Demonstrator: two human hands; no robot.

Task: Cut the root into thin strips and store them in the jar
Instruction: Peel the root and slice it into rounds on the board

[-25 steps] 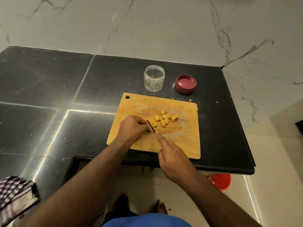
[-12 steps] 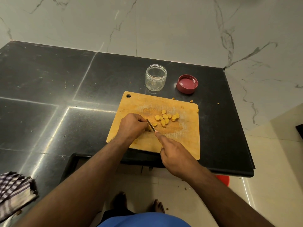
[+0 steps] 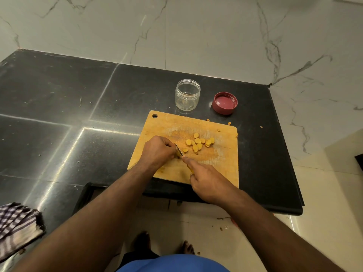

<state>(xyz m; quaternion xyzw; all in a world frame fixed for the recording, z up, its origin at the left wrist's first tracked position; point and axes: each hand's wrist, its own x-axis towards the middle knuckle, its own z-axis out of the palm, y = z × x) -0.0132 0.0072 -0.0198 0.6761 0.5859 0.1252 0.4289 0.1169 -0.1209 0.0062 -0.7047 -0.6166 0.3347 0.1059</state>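
Note:
A wooden cutting board [image 3: 222,167] lies on the black counter. Several round yellow slices of root [image 3: 198,143] are scattered on its middle. My left hand [image 3: 157,150] curls over the uncut piece of root, which is almost wholly hidden under my fingers. My right hand [image 3: 206,181] grips the knife [image 3: 179,150], forefinger stretched along its back, the blade standing right against my left fingertips. An empty clear jar [image 3: 187,95] stands open just behind the board, with its red lid [image 3: 225,103] upside down to the right.
Small yellow crumbs [image 3: 228,123] lie on the counter behind the board. A checked cloth [image 3: 15,224] sits at the counter's near left edge. The counter [image 3: 271,154] ends a short way right of the board, with floor below.
The blade and both hands stay at the same spot on the board. The view has shifted slightly; no slice has visibly moved.

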